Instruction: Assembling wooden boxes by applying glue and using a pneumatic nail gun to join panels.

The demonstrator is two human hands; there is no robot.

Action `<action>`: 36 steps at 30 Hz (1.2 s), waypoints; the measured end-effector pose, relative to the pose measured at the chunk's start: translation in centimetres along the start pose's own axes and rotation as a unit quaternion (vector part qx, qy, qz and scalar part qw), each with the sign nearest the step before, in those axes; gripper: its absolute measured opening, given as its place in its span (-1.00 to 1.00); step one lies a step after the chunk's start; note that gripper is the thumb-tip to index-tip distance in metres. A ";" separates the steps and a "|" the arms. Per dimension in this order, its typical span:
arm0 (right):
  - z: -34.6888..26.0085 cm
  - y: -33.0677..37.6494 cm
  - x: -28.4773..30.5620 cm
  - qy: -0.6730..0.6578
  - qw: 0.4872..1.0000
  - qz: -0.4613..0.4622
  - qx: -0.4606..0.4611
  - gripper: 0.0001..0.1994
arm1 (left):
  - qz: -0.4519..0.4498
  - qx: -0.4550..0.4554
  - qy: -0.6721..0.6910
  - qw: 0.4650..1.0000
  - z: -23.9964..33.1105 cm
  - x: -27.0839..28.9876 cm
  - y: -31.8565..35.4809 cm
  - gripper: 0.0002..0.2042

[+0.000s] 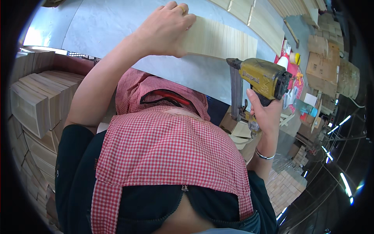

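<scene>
My left hand, with a gold ring on one finger, grips the near end of a pale wooden slat panel lying on the grey work surface. A yellow pneumatic nail gun is held upright in my right hand, just right of the panel's end. Its long metal magazine points down. A silver bangle sits on my right wrist. My red-and-white checked apron fills the middle of the view.
Stacks of pale wooden boxes stand at the left. More slat panels lie at the far edge of the surface. Cardboard boxes and a white bottle sit at the right. Small wood blocks are piled at lower right.
</scene>
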State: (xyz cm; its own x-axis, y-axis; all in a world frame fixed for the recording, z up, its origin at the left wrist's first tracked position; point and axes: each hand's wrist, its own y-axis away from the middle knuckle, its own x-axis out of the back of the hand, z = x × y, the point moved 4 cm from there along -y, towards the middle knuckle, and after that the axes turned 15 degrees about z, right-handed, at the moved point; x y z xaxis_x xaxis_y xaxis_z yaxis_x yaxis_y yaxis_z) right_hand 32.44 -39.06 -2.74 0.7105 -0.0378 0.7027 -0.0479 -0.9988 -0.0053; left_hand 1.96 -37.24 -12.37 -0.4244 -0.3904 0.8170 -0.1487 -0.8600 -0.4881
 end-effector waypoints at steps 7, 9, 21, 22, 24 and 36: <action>-0.3 -0.2 -0.7 -0.006 1.000 -0.001 -0.007 -0.75 | 0.040 0.012 0.005 0.999 -0.9 -2.4 0.9 -0.42; -0.2 -0.1 -0.7 0.007 0.999 -0.009 -0.047 -0.77 | 0.046 0.013 0.004 0.999 -0.5 -2.1 0.7 -0.43; -0.4 2.1 -2.7 -0.032 0.992 0.024 -0.119 -0.79 | 0.042 0.004 -0.016 0.999 -2.1 -2.5 2.2 -0.42; -0.5 2.2 -2.8 -0.033 0.992 0.024 -0.118 -0.79 | 0.042 0.005 -0.017 0.999 -2.2 -2.2 2.4 -0.42; -1.2 2.4 -2.7 -0.027 0.994 0.041 -0.100 -0.79 | 0.040 0.040 0.082 0.995 -2.4 -1.0 3.0 -0.40; -5.1 1.8 -3.7 0.003 0.997 -0.077 0.020 -0.72 | 0.036 0.110 0.243 0.963 -1.8 -2.3 3.3 -0.35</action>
State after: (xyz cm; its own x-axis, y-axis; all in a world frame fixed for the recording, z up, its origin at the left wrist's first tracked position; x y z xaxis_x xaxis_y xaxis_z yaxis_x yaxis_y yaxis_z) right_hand 26.18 -40.59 -1.75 0.7034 0.1154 0.7014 0.0884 -0.9933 0.0747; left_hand 0.82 -38.57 -16.45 -0.8025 -0.2974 0.5172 0.0668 -0.9062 -0.4174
